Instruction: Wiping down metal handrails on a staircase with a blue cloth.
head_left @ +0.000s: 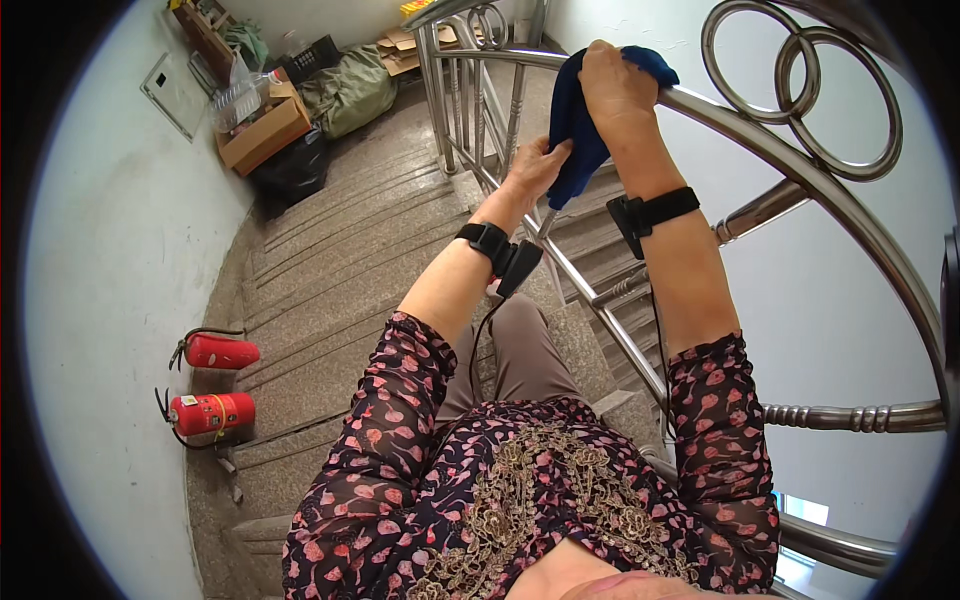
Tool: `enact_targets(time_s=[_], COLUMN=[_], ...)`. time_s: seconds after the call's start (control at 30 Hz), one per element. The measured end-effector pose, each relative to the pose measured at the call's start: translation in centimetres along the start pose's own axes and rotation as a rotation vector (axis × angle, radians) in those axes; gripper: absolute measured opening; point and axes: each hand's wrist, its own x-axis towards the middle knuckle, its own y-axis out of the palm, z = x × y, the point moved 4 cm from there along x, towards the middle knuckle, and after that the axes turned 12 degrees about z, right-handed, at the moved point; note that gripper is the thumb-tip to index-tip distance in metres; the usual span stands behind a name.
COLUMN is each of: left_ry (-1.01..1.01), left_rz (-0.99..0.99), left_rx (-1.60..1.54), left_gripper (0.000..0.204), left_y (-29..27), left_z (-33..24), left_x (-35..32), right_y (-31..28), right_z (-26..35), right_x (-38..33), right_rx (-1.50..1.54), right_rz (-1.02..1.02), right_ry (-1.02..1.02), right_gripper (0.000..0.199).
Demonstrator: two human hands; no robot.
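A dark blue cloth point(578, 130) is draped over the upper rail of a shiny metal stair railing point(745, 122). My right hand point(618, 88) grips the cloth around the rail from above. Lower and to the left, my left hand point(537, 168) pinches the hanging edge of the same cloth between thumb and fingers. A black strap with a small device sits on each of my wrists. Part of the rail under the cloth and my right hand is hidden.
Stone steps point(350, 235) run below me. Two red fire extinguishers point(215, 412) stand by the left wall. Up at the far left are an open cardboard box point(265, 130), a black bag point(292, 172) and a green sack point(350, 95). Interlocking metal rings point(800, 90) rise above the rail.
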Motion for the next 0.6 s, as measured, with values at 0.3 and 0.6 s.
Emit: enact_targets(time_s=[0.3, 0.6], left_ry=[0.002, -0.041], left_rz=[-0.031, 0.055], left_rx=[-0.135, -0.055], left_gripper=[0.026, 0.021], left_y=[-0.8, -0.7], left_z=[0.8, 5.0], left_x=[-0.4, -2.2], right_y=[0.5, 0.7], right_z=[-0.3, 0.5], right_x=[1.0, 1.3], right_rx=[0.010, -0.128], right_rz=[0.023, 0.020], right_ry=[0.082, -0.031], right_gripper=[0.028, 0.020])
